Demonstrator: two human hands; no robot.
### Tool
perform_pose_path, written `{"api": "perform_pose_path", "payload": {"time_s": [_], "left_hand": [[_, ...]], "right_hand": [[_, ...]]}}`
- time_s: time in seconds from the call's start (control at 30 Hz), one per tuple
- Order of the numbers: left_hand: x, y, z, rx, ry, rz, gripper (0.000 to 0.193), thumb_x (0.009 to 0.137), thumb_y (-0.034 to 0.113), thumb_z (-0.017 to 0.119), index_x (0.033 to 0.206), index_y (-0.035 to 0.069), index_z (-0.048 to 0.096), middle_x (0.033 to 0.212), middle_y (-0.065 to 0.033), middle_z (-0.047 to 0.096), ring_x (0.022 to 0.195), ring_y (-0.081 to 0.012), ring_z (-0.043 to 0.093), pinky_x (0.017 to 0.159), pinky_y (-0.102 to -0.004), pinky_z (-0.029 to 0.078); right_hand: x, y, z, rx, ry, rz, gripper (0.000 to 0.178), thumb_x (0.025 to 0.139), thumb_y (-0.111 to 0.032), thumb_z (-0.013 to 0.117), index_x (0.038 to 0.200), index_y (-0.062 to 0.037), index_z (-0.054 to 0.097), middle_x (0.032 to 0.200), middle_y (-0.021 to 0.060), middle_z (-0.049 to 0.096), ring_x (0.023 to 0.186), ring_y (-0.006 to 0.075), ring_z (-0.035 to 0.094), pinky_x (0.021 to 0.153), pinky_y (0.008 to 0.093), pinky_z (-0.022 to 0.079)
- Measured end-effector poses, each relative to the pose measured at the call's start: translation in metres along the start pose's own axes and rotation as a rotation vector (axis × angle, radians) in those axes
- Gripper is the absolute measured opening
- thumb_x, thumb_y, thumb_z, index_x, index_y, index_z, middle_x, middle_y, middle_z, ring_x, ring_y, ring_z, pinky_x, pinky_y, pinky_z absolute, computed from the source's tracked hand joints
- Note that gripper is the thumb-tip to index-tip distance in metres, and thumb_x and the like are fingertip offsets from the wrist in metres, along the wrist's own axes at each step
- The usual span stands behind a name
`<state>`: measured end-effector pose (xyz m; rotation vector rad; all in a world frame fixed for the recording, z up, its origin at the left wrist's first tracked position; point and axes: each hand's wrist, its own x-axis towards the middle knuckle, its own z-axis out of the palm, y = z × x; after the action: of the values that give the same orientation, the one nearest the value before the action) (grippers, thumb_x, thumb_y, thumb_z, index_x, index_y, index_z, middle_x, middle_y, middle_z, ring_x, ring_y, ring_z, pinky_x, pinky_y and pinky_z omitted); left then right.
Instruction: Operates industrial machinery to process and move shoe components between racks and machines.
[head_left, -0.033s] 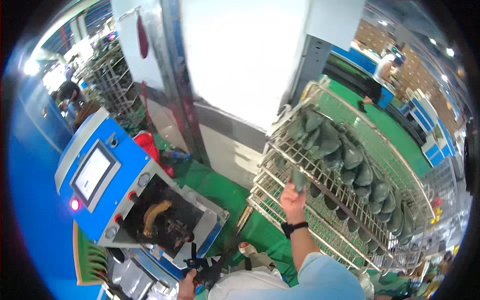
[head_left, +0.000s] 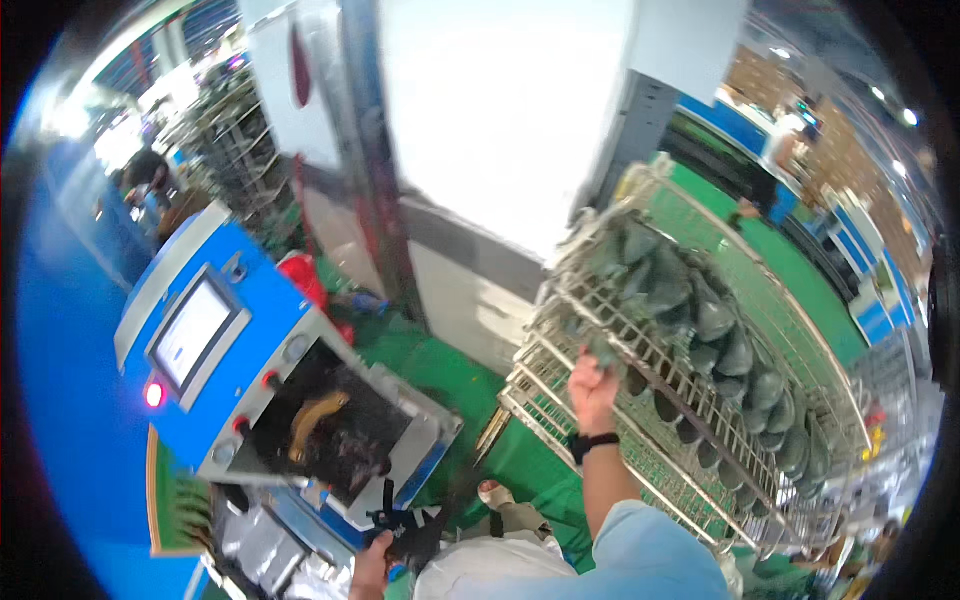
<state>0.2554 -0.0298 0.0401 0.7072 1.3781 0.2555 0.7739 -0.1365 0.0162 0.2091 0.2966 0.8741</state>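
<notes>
With our right hand (head_left: 594, 390) we are grasping a grey-green piece (head_left: 603, 350), blurred, at the edge of the wire rack (head_left: 700, 427). Our left hand (head_left: 373, 566) is showing beside a black object (head_left: 412, 537); we cannot tell if it is gripping.

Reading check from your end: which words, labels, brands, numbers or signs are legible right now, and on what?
None can be read.
Screen on the blue machine: lit, but any text is too blurred.
Round dials on the machine's front: too small and blurred for any markings.
Black wristband: no marking can be made out.
</notes>
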Motion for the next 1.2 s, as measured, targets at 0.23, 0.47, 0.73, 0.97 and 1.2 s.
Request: {"api": "perform_pose_path", "payload": {"time_s": [0.23,0.47,0.73,0.97,1.2], "left_hand": [[-0.055,-0.027,-0.084,-0.21,-0.036,0.155,0.05,0.087,0.025,0.079,0.126,-0.001,0.065,0.115,-0.0079,0.069,0.1,-0.019,0.066,0.088,-0.032,0.054],[-0.117,-0.122,-0.229,0.006,0.603,0.407,0.038,0.079,0.026,0.087,0.103,0.001,0.07,0.115,-0.0098,0.068,0.102,-0.0163,0.064,0.09,-0.0332,0.051],[-0.029,-0.191,-0.372,0.743,1.129,0.193,0.042,0.076,0.045,0.081,0.099,0.01,0.076,0.126,-0.0189,0.064,0.127,-0.0407,0.052,0.104,-0.0501,0.047],[-0.049,-0.229,-0.361,0.692,1.18,0.114,0.041,0.081,0.055,0.072,0.095,0.016,0.077,0.087,-0.0104,0.072,0.093,-0.0326,0.068,0.08,-0.0459,0.056],[-0.213,-0.349,-0.205,0.53,1.262,-0.032,0.04,0.076,0.051,0.073,0.091,0.013,0.075,0.087,-0.0112,0.072,0.095,-0.0318,0.067,0.085,-0.0473,0.054]], "right_hand": [[0.012,-0.034,0.019,-0.56,-0.214,-0.046,0.033,0.1,-0.002,0.043,0.072,-0.0131,0.03,0.068,-0.0016,0.026,0.057,0.0127,0.025,0.056,0.0309,0.027],[-0.028,0.075,-0.08,-1.336,0.42,0.466,0.028,0.102,-0.015,0.053,0.076,-0.0078,0.059,0.069,0.0072,0.056,0.067,0.0214,0.052,0.068,0.0404,0.043],[-0.039,0.297,-0.113,-1.743,0.485,0.7,0.021,0.102,-0.026,0.06,0.113,-0.0082,0.063,0.088,0.0028,0.061,0.072,0.0154,0.056,0.065,0.0317,0.047],[-0.086,0.35,-0.121,-1.889,0.193,1.164,0.015,0.101,-0.02,0.058,0.097,-0.006,0.064,0.083,0.0068,0.065,0.073,0.0192,0.059,0.067,0.035,0.048],[-0.073,0.349,-0.14,-1.988,-0.093,1.501,0.02,0.101,-0.021,0.058,0.091,-0.006,0.066,0.083,0.0067,0.065,0.079,0.0195,0.062,0.07,0.031,0.048]]}}
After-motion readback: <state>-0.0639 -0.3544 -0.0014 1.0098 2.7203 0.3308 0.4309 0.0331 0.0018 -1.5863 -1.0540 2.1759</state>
